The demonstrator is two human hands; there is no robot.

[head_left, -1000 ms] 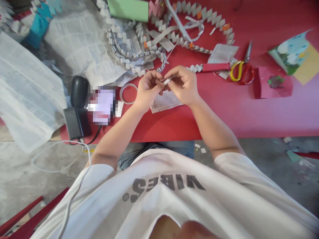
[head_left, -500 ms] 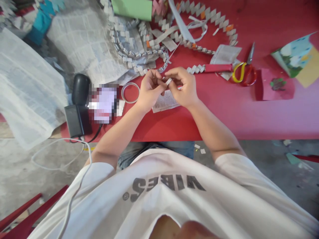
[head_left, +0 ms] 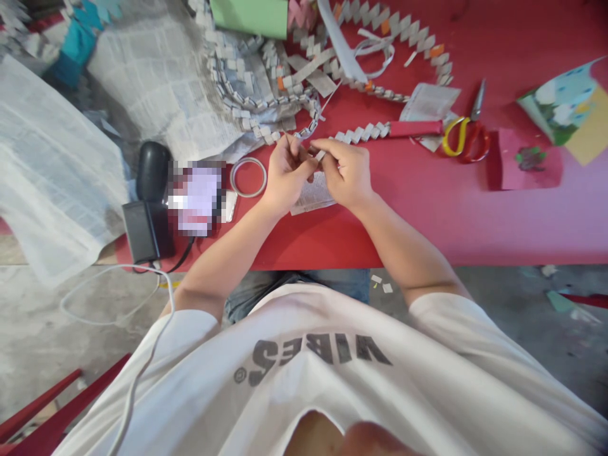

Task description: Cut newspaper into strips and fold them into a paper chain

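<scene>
Shifting slightly nearer and to the left since the earlier frame, the right hand (head_left: 346,175) now bares more of the short folded-paper chain (head_left: 361,133) just beyond it and covers more of the printed slip (head_left: 310,196) below. Its thumb and forefinger are clamped on a small paper piece (head_left: 320,155), which sits between the two hands, above the far part of that slip. The left hand (head_left: 286,176) is curled, thumb and fingers together, close against the piece's left side; whether they grip it too, I cannot tell, as the fingers hide most of it.

Both hands are over the near half of the red table (head_left: 427,221). To the left of the left hand lies a grey ring (head_left: 249,195), and further left a pixelated device (head_left: 197,199), with a black box (head_left: 145,233) and a rounded black object (head_left: 153,171) beyond its left side.

On the right, the short chain meets a pink strip (head_left: 414,128), whose right end lies beside scissors (head_left: 477,107) with yellow and red handles. A pink card (head_left: 510,174) lies to the right of them. Far from the person, a long folded-paper chain (head_left: 415,39) curves near creased newspaper (head_left: 142,82) and a green paper (head_left: 249,17).
</scene>
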